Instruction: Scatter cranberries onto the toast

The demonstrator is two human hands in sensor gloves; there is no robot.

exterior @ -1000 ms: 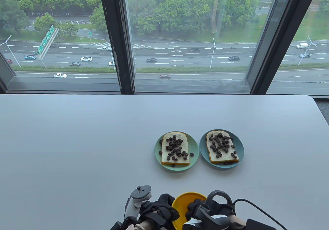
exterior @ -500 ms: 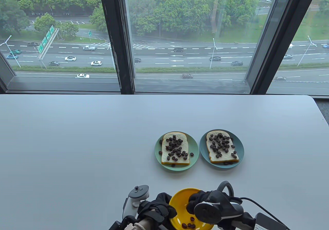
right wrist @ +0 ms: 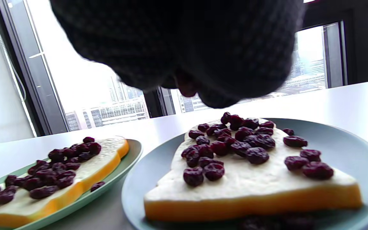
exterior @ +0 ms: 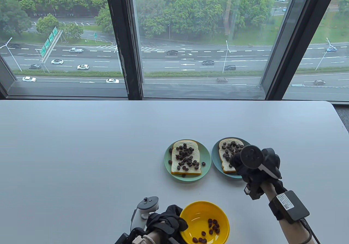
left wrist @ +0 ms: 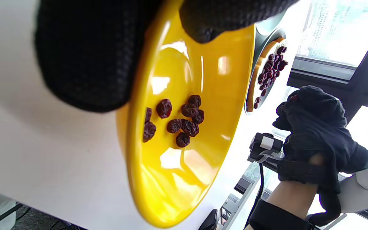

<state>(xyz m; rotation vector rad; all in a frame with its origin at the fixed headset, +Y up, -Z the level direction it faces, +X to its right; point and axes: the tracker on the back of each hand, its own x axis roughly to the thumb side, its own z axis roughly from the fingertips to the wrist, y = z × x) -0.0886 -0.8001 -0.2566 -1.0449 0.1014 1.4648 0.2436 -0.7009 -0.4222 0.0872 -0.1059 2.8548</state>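
My left hand grips the left rim of a yellow bowl near the table's front edge; the bowl holds several dark cranberries. Two toast slices covered with cranberries lie further back: one on a green plate, one on a blue plate. My right hand hovers over the near right part of the blue plate's toast, fingers bunched together. A cranberry shows between the fingertips in the right wrist view.
The grey table ends at a window sill behind and at a rounded corner at the far right. A cable and a black box hang from my right forearm.
My right hand has left the yellow bowl and moved forward and right, over the toast on the blue plate. The left hand and bowl have stayed in place.
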